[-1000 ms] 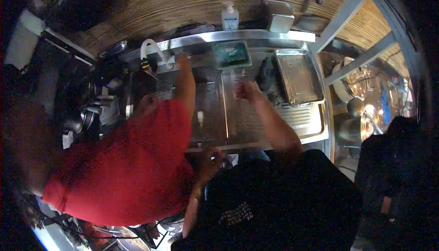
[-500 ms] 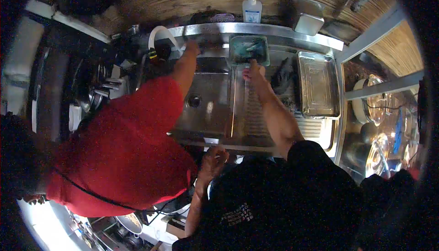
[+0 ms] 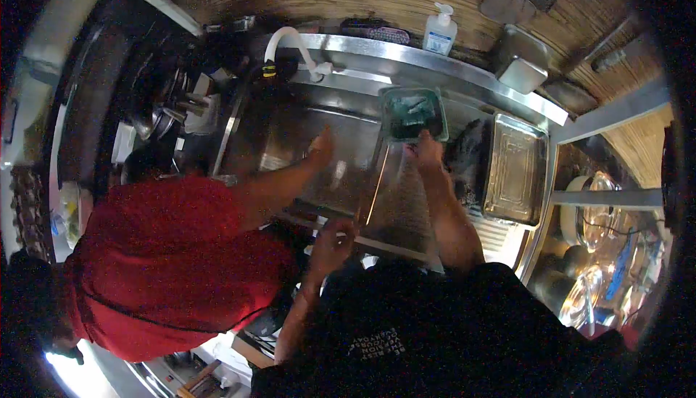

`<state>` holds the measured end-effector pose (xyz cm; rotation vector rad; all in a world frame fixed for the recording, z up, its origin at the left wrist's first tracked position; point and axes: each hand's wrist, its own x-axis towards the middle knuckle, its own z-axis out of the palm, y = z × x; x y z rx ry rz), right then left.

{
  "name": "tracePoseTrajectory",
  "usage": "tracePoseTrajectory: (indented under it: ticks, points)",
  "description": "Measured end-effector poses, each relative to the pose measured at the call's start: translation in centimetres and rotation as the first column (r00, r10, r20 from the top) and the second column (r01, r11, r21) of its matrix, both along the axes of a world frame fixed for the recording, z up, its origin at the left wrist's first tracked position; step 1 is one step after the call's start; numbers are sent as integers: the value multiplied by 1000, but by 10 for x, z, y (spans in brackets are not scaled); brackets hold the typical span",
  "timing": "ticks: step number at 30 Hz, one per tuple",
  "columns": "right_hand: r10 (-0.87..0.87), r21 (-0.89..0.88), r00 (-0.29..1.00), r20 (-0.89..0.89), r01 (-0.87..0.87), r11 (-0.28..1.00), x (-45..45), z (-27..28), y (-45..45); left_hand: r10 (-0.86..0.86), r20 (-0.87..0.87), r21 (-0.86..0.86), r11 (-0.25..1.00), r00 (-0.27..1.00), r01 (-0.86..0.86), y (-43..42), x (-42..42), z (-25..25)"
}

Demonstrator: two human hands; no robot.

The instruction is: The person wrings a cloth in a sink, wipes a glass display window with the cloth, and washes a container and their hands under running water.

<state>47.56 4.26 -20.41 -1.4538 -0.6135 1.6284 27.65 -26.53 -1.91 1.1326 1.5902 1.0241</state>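
Observation:
My right hand (image 3: pixel 427 153) is closed on the near edge of a green plastic container (image 3: pixel 391 137) at the back of the sink. Inside the container lies something pale and wet-looking that I cannot make out. My left hand (image 3: pixel 333 246) hovers by the front edge of the sink, its fingers curled with no object visible in them. To the left, a co-worker in a red shirt (image 3: pixel 156 253) reaches a hand (image 3: pixel 321 146) over the sink basin (image 3: pixel 290 126), away from the white tap (image 3: pixel 288 34).
A metal tray (image 3: pixel 516 170) rests on the ribbed drainboard at right. Along the back ledge stand a pump bottle (image 3: pixel 439 32) and a metal canister (image 3: pixel 522 61). Pans and utensils (image 3: pixel 170 108) crowd the left side. The co-worker's body stands close on my left.
The view has turned and shifted. The co-worker's hand has come away from the tap and down over the basin. My right hand stays at the green container; my left remains curled near the edge.

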Motion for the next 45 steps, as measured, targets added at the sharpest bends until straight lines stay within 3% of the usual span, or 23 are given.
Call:
tracePoseTrajectory:
  ticks: [3, 6, 8, 12, 14, 15, 16, 17, 18, 22, 24, 26, 27, 28, 30, 31, 33, 35, 37, 39, 41, 43, 45]
  points:
    - [-85, 99, 972, -219, 108, 989, 6, -62, -20, 130, 66, -113, 986, 989, -122, 24, -5, -6]
    - [-10, -14, 995, 102, 12, 1000, -18, 39, -66, 226, 50, -146, 965, 973, -217, 42, -16, -57]
    - [232, 47, 971, 55, -234, 971, -15, 58, -81, 263, -10, -136, 955, 965, -262, 67, -18, -44]
    - [366, 221, 898, 245, -419, 881, -40, 44, -113, 470, 264, -344, 862, 842, -373, 86, -16, -40]
    - [417, 199, 846, 333, -495, 845, -44, 38, -126, 492, 414, -338, 864, 766, -372, 86, -20, -52]
    - [451, 138, 826, 338, -517, 845, -46, 71, -134, 508, 477, -316, 861, 717, -399, 82, -23, -68]
    - [464, -19, 850, 248, -475, 880, -53, 77, -141, 542, 524, -257, 836, 657, -484, 68, -28, -126]
    - [449, -180, 878, 164, -421, 889, -60, 82, -147, 526, 512, -172, 837, 679, -519, 56, -30, -145]
    - [529, -185, 827, 188, -499, 846, -63, 65, -151, 513, 497, -85, 832, 700, -549, 44, -32, -162]
    - [746, -233, 611, 264, -711, 664, -75, 4, -148, 365, 67, 146, 917, 928, -371, 27, -58, -134]
    - [792, -264, 591, 153, -748, 609, -77, 75, -132, 356, 29, 114, 927, 934, -357, 31, -71, -134]
    - [813, -198, 549, 194, -790, 580, -89, 126, -111, 348, 28, 58, 935, 937, -349, 32, -87, -150]
    - [793, -78, 504, 341, -826, 559, -91, 131, -99, 310, -39, -76, 947, 950, -312, 38, -93, -125]
    - [733, 28, 467, 495, -851, 524, -94, 135, -87, 328, -92, -17, 944, 940, -331, 39, -105, -150]
    - [418, -83, 197, 887, -822, 563, -118, 141, -49, 374, -201, 100, 927, 905, -361, 42, -129, -199]
    - [294, 93, 336, 895, -784, 613, -128, 129, -35, 403, -245, 151, 914, 882, -376, 48, -138, -211]
    - [163, 347, 558, 814, -691, 634, -152, 111, -8, 450, 331, -35, 884, 829, -466, 66, -152, -196]
    - [250, 377, 664, 705, -649, 660, -180, 88, 34, 509, 666, -165, 813, 545, -559, 87, -160, -186]
    - [343, 374, 702, 624, -654, 658, -208, 21, 85, 497, 245, 63, 849, 832, -525, 98, -164, -160]
    - [310, 552, 753, 581, -644, 530, -228, -51, 138, 492, 128, -5, 869, 861, -495, 102, -183, -169]
    - [397, 556, 833, 385, -553, 621, -247, -51, 142, 484, 71, 9, 874, 872, -486, 106, -205, -179]
    - [465, 165, 885, -38, -453, 876, -264, 39, 136, 484, 114, 64, 868, 868, -492, 109, -220, -185]
    - [442, 95, 896, 51, -445, 891, -278, 43, 142, 480, 205, 22, 869, 853, -494, 110, -233, -164]
